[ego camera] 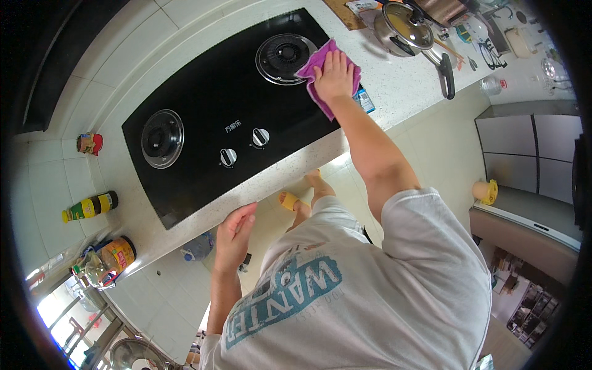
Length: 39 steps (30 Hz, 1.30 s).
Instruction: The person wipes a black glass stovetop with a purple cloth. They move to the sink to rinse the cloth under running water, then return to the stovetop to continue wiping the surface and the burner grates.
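Note:
My right hand [334, 79] lies flat with spread fingers on a purple cloth [325, 107], pressing it on the right edge of a black glass gas hob [203, 125]. The cloth touches the rim of the right burner [286, 58] and partly overlaps the pale speckled countertop [388, 88]. A blue and white label [365, 101] shows beside the cloth. My left hand [235, 237] holds nothing and hangs by the counter's front edge, its fingers loosely bent. Two silver knobs [261, 137] and the left burner [162, 138] are uncovered.
A lidded steel pot [403, 30] and a pan with a black handle [447, 76] stand at the upper right. A green and yellow bottle [91, 206], a small red-lidded jar [89, 144] and a large jar [118, 255] are at the left. A water jug [199, 246] stands below the counter.

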Motion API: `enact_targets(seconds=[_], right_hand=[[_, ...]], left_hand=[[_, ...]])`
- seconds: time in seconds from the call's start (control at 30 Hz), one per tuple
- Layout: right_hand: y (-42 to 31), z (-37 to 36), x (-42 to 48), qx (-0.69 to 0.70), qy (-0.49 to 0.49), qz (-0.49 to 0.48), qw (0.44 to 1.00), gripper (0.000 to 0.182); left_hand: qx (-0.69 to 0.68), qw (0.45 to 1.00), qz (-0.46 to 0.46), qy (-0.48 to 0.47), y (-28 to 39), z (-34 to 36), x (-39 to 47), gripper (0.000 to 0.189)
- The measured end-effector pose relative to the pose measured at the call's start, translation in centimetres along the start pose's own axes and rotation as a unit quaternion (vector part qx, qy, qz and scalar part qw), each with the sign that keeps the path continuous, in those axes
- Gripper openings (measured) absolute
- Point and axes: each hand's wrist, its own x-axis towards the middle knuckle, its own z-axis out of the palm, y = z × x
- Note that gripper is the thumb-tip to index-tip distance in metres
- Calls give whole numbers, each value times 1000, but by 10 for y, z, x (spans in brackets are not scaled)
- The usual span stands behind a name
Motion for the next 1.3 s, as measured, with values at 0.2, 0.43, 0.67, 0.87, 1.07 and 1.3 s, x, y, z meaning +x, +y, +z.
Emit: enact_targets(seconds=[0.2,0.43,0.67,0.87,1.07,1.3], right_hand=[[-49,-30,-93,35,-46,-163,985,67],[-12,-28,-64,64,-25,-127,990,68],[10,-8,30,24,-55,-115,992,60],[6,-8,24,15,-31,-145,989,57],[1,-26,-27,48,-27,-154,987,57],[13,-9,64,24,-64,-199,978,51]], left_hand=[[33,999,-20,-24,-2,9,-3,27],[7,1000,-13,-14,10,9,8,26],[-9,1000,-15,2,4,11,13,24],[13,999,24,-16,-5,24,17,23],[15,1000,9,-16,5,34,26,22],[17,1000,-6,3,14,33,37,24]])
